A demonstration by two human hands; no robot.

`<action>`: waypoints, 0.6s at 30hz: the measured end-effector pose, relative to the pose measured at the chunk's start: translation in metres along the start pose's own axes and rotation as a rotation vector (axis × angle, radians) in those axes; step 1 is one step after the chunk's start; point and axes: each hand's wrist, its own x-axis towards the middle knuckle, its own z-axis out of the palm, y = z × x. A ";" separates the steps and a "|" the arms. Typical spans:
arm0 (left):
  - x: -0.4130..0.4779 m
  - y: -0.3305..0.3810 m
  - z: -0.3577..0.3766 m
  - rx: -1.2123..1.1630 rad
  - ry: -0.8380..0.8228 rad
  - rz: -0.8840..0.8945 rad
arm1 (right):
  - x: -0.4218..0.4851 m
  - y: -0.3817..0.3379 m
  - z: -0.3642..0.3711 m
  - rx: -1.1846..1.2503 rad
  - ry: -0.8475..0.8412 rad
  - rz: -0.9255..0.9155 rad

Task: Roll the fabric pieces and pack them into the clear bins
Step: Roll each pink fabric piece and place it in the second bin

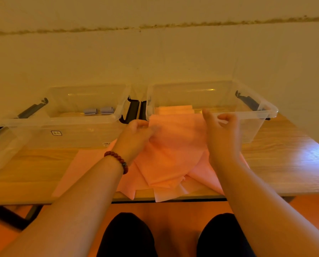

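Note:
I hold a pink fabric piece (175, 145) up above the wooden table (284, 164). My left hand (136, 136) pinches its upper left corner and my right hand (221, 134) pinches its upper right corner. The cloth hangs down onto more pink fabric (84, 167) spread on the table. Behind it stands the right clear bin (256, 115) with pink rolled fabric (175, 110) inside. Two small blue-grey rolls (99, 110) lie in the left clear bin (62, 127).
Black latch handles (134, 110) sit between the two bins and at their outer ends. A wall rises right behind the bins. The table's front edge is near my knees (129, 236). A bead bracelet (118, 160) circles my left wrist.

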 end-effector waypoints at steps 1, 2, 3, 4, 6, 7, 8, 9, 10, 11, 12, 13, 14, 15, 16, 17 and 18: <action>-0.002 -0.003 -0.002 0.021 -0.081 -0.017 | -0.005 0.004 0.000 0.063 -0.050 0.096; -0.004 -0.004 -0.005 0.030 -0.134 -0.031 | -0.010 0.005 -0.001 0.093 -0.122 0.189; -0.007 -0.005 -0.007 0.025 -0.149 -0.027 | -0.013 0.008 -0.002 0.118 -0.203 0.252; -0.010 -0.003 -0.010 0.020 -0.136 -0.002 | -0.016 0.009 -0.004 0.140 -0.267 0.284; -0.015 0.001 -0.013 -0.025 -0.102 0.085 | -0.017 0.007 -0.006 0.140 -0.295 0.220; -0.016 0.004 -0.012 -0.091 -0.091 0.120 | -0.015 0.004 -0.006 0.144 -0.268 0.152; -0.018 0.010 -0.011 -0.168 -0.087 0.146 | -0.013 -0.002 -0.006 0.158 -0.235 0.087; -0.018 0.017 -0.009 -0.240 -0.100 0.168 | -0.009 -0.009 -0.004 0.159 -0.211 0.032; -0.019 0.025 -0.007 -0.316 -0.127 0.190 | -0.004 -0.018 -0.002 0.149 -0.200 -0.004; -0.017 0.031 -0.005 -0.365 -0.168 0.222 | 0.003 -0.026 0.001 0.130 -0.218 -0.026; -0.016 0.039 -0.004 -0.377 -0.207 0.254 | 0.010 -0.033 0.003 0.112 -0.261 -0.030; -0.013 0.044 -0.003 -0.353 -0.229 0.275 | 0.018 -0.038 0.006 0.086 -0.310 -0.021; -0.010 0.047 -0.003 -0.318 -0.218 0.267 | 0.024 -0.042 0.008 0.028 -0.347 -0.008; -0.006 0.049 -0.002 -0.275 -0.171 0.243 | 0.030 -0.046 0.008 -0.074 -0.359 -0.007; -0.001 0.048 0.000 -0.212 -0.091 0.222 | 0.034 -0.047 0.008 -0.193 -0.351 -0.017; 0.004 0.046 0.001 -0.113 0.004 0.208 | 0.037 -0.047 0.006 -0.311 -0.322 -0.038; 0.007 0.043 0.003 0.014 0.091 0.195 | 0.038 -0.047 0.005 -0.412 -0.283 -0.061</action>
